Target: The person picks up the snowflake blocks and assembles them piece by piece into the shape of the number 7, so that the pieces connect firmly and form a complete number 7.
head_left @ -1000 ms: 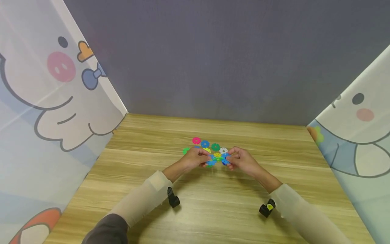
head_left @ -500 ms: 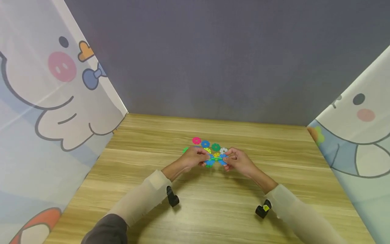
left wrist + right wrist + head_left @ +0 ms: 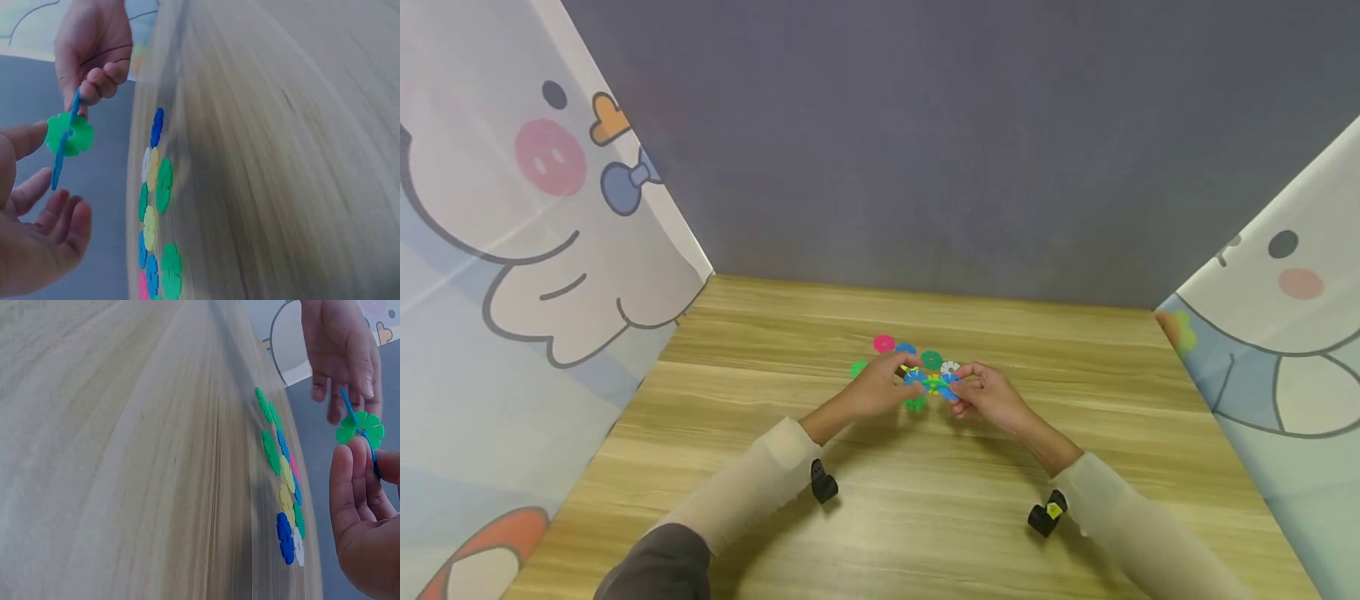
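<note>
Lifted off the counter [image 3: 1075,392] since before, my green disc [image 3: 69,135] now hangs between both hands. Right hand [image 3: 992,398] pinches the blue disc [image 3: 65,147] slotted edge-on through it; left hand's [image 3: 880,388] fingers lie loose, touching its rim.

Soft even light; wrist views blurred, distorted.
</note>
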{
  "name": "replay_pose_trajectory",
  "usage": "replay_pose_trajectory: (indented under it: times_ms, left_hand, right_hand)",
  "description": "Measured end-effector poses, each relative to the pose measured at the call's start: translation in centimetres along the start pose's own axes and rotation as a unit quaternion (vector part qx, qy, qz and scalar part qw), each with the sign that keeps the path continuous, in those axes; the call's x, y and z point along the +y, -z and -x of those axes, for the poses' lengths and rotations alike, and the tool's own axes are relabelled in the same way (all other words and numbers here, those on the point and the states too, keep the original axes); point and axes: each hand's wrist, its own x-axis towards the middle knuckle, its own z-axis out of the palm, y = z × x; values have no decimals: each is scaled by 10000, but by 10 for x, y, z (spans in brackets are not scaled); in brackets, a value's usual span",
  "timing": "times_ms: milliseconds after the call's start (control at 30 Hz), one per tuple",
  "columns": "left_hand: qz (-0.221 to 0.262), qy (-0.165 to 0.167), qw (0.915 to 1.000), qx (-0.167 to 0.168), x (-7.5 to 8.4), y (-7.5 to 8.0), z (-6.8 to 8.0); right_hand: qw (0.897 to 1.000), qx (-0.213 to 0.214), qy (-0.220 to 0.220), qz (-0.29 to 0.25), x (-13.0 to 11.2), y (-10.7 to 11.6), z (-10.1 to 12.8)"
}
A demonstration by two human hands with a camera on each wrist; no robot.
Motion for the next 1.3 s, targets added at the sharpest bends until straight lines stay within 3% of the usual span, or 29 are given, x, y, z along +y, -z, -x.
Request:
replay_pose_trajectory:
  times_ms: [167, 367, 567, 767, 1033, 1167, 1300]
  left_hand:
    - [-1127, -743, 9907, 151, 6, -8, -3]
    - [-1872, -901, 9780, 199, 9, -18, -7]
    - [-2046, -856, 9749, 214, 7, -22, -9]
    - [-1969, -732, 9775, 171, 10, -21, -6]
    - [-1698, -460, 9843, 136, 9, -15, -1]
    - [-1737, -419, 9838, 140, 5, -13, 0]
    - [-1722, -420, 9840, 149, 2, -11, 1]
  right_hand:
    - [9999, -66, 61, 74, 3, -1, -2]
    - [9997, -231, 82, 69, 4, -6, -4]
    - [9995, -279, -11, 120, 1, -10, -4]
    - [9994, -297, -93, 163, 2, -10, -5]
    - [9949, -313, -21, 963, 1, 2, -9]
    - [9793, -20, 259, 2006, 1, 10, -11]
    - [9388, 301, 832, 3330, 1, 14, -11]
